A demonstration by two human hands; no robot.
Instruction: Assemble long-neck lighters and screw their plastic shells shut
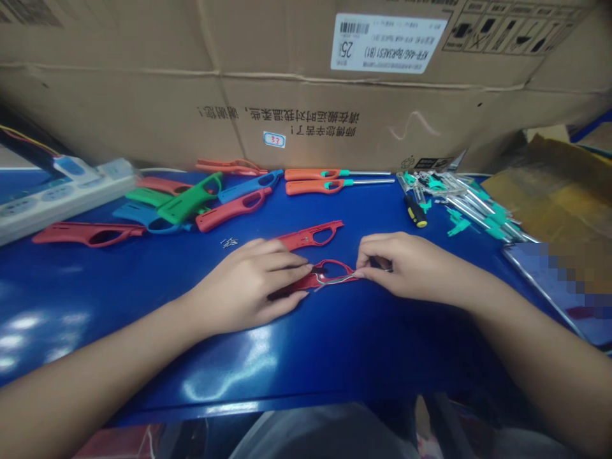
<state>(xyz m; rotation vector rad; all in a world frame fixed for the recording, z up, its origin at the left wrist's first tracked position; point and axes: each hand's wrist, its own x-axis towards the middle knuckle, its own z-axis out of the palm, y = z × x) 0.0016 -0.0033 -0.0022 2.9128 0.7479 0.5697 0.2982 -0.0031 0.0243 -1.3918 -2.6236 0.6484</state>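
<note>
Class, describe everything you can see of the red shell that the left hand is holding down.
The red shell looks like glossy, moulded plastic, long and narrow, with an open oval loop toward its right end. It lies lengthwise on the blue table. Thin, pale wires run along the loop's near side. The left hand covers its left part, which is therefore hidden. The right hand is at its right tip, seemingly pinching the wires there.
</note>
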